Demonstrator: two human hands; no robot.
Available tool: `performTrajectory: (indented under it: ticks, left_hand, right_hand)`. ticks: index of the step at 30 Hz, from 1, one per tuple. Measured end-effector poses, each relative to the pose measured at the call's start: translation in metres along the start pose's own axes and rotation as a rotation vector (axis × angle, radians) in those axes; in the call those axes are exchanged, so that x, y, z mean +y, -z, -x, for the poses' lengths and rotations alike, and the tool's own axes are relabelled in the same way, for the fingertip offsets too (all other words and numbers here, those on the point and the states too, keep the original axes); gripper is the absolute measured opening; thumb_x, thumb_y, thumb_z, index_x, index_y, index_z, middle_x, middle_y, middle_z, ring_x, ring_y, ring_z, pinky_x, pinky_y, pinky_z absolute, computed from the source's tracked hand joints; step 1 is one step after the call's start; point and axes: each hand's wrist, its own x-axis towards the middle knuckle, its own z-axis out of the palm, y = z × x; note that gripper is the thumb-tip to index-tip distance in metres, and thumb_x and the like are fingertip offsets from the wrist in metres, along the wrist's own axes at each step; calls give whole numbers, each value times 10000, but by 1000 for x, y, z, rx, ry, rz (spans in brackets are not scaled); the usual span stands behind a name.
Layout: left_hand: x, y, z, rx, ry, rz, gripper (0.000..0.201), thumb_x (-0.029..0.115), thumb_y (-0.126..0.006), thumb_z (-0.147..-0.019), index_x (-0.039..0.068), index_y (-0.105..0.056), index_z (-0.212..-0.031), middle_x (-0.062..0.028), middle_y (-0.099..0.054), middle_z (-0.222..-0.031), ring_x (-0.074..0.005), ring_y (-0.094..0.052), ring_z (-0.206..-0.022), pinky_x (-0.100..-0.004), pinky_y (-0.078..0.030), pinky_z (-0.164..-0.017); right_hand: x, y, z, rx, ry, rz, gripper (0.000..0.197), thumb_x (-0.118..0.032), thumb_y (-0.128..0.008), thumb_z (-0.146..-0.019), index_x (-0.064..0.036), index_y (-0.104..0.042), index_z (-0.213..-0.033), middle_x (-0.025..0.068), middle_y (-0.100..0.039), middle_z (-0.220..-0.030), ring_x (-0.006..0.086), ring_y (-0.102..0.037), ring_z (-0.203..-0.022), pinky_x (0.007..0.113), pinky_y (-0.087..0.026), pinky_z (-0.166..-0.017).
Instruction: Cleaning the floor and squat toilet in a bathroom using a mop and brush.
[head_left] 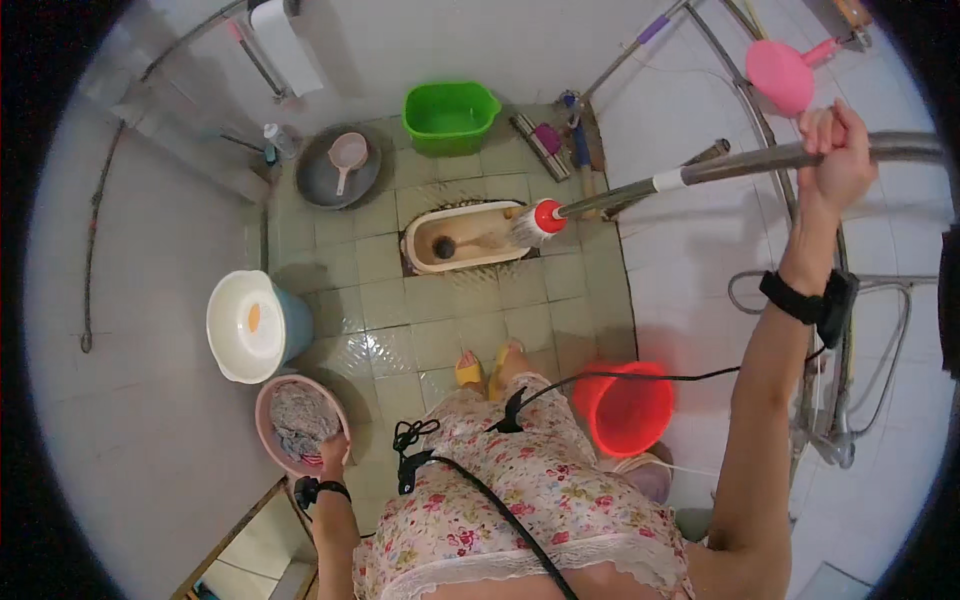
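My right hand (838, 150), raised at the right, is wrapped round the metal pole of a mop (735, 165). The pole slants down to the left, to a round red head with whitish strands. Those strands lie at the right end of the squat toilet (470, 207), a cream floor bowl with a dark drain hole; whether they touch its bottom I cannot tell. Low at the left, my left hand (335, 452) has its fingers curled, with nothing seen in them. It overlaps the rim of a pink basin (265, 425) holding wet grey and red cloth; contact is unclear.
A white-and-blue bucket (232, 345) stands beyond the pink basin. Near the far wall are a dark basin (315, 180) with a pink dipper (348, 150) and a green tub (450, 118). A red bucket (632, 412) is right of my feet. Pipes and a shower hose line the right wall.
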Motion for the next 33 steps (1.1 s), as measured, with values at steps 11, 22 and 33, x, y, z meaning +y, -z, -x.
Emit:
performTrajectory:
  ticks: [11, 22, 33]
  left_hand:
    - [216, 6, -30, 93, -303, 464, 190, 159, -495, -696, -3, -595, -700, -28, -519, -546, -90, -475, -483, -210, -358, -438]
    - [523, 24, -100, 317, -620, 30, 304, 267, -537, -719, 14, -606, -872, -173, -608, -788, -298, -594, -771, -351, -453, -662]
    - [765, -15, -285, 137, -731, -176, 283, 259, -507, -731, -9, -593, -753, -178, -598, -710, -337, -572, -759, -406, -443, -696]
  right_hand:
    - [86, -96, -38, -209, -92, -211, 348, -49, -525, -720, -90, -323, -439, 19, -334, -386, 111, -301, -315, 272, -337, -407]
    - [160, -133, -67, -304, -242, -349, 344, -49, -502, -743, -104, -314, -460, -5, -311, -386, 91, -287, -316, 251, -275, -387]
    - [279, -183, -68, -40, -357, -90, 142, -86, -416, -790, -90, -403, -649, -24, -260, -442, 57, -214, -340, 202, -208, -337]
